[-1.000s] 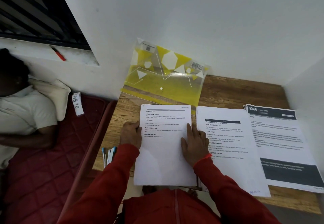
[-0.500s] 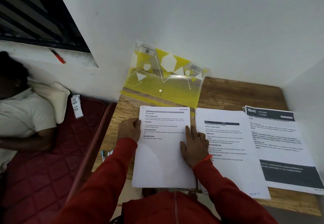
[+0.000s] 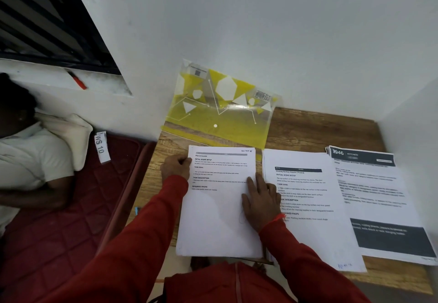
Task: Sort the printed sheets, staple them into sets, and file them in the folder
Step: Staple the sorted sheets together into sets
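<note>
Three piles of printed sheets lie side by side on the wooden table (image 3: 308,127). My left hand (image 3: 175,167) grips the upper left edge of the left pile (image 3: 220,219). My right hand (image 3: 259,202) lies flat with straight fingers on that pile's right edge, partly over the middle pile (image 3: 310,229). The right pile (image 3: 379,198) has dark header bands. A yellow see-through folder (image 3: 220,110) leans against the wall behind the left pile. No stapler shows in the view.
White walls close the table in at the back and right. A red mattress (image 3: 59,219) lies on the left, with a person in a white shirt (image 3: 28,160) lying on it and a "WS 10" label (image 3: 102,147). A red pen (image 3: 77,80) rests on the window ledge.
My left hand slid up the left pile's edge towards its top corner. My right hand stayed pressed on the right edge. The small items by the table's left edge are now mostly hidden.
</note>
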`<state>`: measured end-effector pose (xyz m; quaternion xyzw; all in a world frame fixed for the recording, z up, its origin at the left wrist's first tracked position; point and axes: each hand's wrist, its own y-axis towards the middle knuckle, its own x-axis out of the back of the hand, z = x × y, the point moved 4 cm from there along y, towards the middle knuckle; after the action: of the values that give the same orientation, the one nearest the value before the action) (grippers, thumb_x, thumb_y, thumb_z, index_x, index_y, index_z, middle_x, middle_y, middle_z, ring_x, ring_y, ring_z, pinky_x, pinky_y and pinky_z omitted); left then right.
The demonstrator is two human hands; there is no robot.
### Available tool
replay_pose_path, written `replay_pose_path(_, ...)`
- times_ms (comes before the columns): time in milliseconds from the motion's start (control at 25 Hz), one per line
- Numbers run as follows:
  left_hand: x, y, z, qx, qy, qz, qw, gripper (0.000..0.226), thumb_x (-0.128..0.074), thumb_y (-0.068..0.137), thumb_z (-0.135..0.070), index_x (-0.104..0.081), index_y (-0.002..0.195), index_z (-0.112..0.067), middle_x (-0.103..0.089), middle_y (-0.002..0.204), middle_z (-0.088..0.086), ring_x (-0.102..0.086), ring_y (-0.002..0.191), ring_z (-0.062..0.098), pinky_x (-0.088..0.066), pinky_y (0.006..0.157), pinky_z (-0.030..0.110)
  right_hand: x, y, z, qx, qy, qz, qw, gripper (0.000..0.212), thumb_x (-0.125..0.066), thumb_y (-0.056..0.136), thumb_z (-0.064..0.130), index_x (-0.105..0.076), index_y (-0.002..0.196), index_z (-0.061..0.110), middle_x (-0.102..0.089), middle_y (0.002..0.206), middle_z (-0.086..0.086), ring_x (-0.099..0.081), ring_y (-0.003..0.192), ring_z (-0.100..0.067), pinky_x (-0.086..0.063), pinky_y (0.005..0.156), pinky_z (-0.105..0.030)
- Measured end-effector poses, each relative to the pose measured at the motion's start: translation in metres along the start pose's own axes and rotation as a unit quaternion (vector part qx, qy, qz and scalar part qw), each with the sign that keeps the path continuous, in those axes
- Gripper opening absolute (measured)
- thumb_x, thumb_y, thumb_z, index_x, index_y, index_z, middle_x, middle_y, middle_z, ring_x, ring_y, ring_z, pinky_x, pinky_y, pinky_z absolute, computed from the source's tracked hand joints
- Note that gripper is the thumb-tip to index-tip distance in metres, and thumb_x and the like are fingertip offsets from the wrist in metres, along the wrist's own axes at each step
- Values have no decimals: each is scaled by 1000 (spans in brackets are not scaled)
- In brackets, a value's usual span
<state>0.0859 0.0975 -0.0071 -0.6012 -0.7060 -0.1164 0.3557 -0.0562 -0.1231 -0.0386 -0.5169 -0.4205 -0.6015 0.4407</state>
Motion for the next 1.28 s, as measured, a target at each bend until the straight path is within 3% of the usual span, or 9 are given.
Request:
replay_pose_path(200, 0, -1, 1, -21, -26, -9, 999, 19, -69, 87, -20, -73, 104, -12, -73, 102, 7, -66, 98, 26, -47, 85, 27, 25, 6, 4, 14, 45, -59, 997, 55, -42, 85, 42, -58, 129, 14, -54, 133, -13, -52, 105, -35, -46, 83, -44)
replay_pose_path(320, 0, -4, 0, -47, -41, -12, 998, 22, -69, 87, -17, -73, 107, -10, -73, 104, 8, -67, 98, 24, -46, 85, 24, 49, 45, 26, 107, 126, -99, 981, 50, -42, 91, 34, -54, 134, 10, -56, 131, -11, -50, 117, -33, -41, 93, -42)
replay_pose_path(480, 2, -11, 1, -56, -52, -20, 997, 25, -68, 89, -17, -72, 112, -10, -72, 111, 6, -65, 105, 23, -44, 89, 22, 48, 117, 76, 174, 194, 14, 965, 51, -41, 93, 29, -53, 134, 1, -58, 129, -20, -52, 120, -40, -44, 101, -49)
replay_pose_path(600, 3, -13, 2, -57, -59, -21, 996, 25, -68, 89, -18, -72, 112, -11, -72, 111, 6, -65, 105, 22, -42, 86, 19, 35, 147, 105, 151, 219, 143, 953, 40, -49, 99, 26, -53, 137, 14, -55, 137, -11, -42, 134, -33, -33, 110, -42)
replay_pose_path(720, 4, -15, 5, -56, -74, -17, 996, 26, -67, 90, -18, -71, 114, -10, -72, 112, 6, -65, 105, 22, -41, 85, 17, 31, 158, 113, 107, 266, 152, 946, 27, -54, 96, 24, -68, 120, 22, -65, 127, -3, -56, 121, -26, -40, 104, -40)
replay_pose_path(880, 2, -18, 6, -77, -73, -12, 994, 26, -64, 92, -15, -69, 117, -9, -71, 114, 9, -65, 106, 22, -42, 85, 16, 30, 158, 120, 86, 275, 155, 945, 19, -61, 92, 24, -75, 105, 23, -69, 118, 0, -61, 111, -23, -44, 98, -39)
replay_pose_path(1280, 0, -18, 9, -55, -88, -13, 995, 26, -63, 92, -15, -69, 117, -8, -70, 115, 8, -64, 105, 21, -43, 89, 19, 35, 159, 127, 57, 351, 186, 916, 19, -65, 90, 12, -73, 107, 7, -70, 113, -10, -63, 106, -22, -43, 86, -21)
